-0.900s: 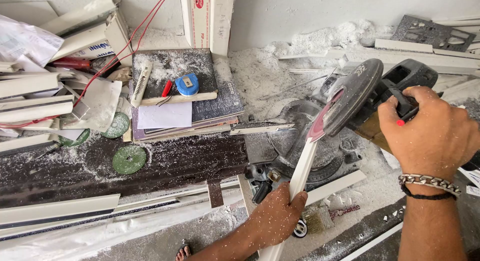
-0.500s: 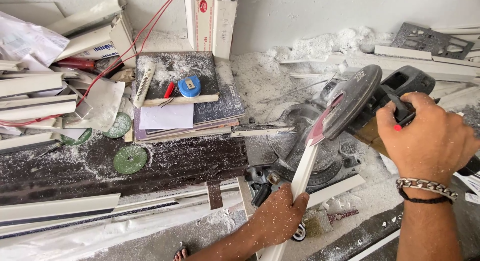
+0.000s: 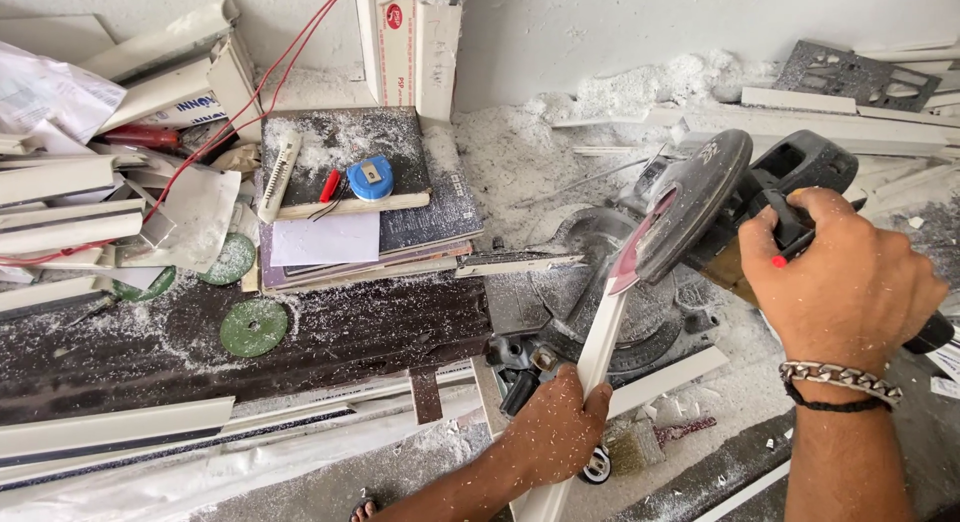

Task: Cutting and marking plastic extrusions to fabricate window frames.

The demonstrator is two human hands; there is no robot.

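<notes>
Head view shows the cut under way, not finished: right hand (image 3: 850, 282) clenches the saw handle (image 3: 800, 197), blade guard (image 3: 690, 202) meets the white strip (image 3: 600, 337), left hand (image 3: 550, 432) clamps it whole.

My left hand (image 3: 550, 432) on the strip (image 3: 600, 347) before the saw (image 3: 700, 197), books (image 3: 370, 197) left of it.

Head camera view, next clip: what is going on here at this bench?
A person is working a mitre saw on a dusty bench. The right hand grips the saw's black handle, with the blade guard tilted down over a long white plastic strip. The left hand presses that strip down near its lower end, holding it across the saw base. White shavings cover the bench. To the left lie a stack of books with a blue tape roll on top, green discs and more white trim pieces.
</notes>
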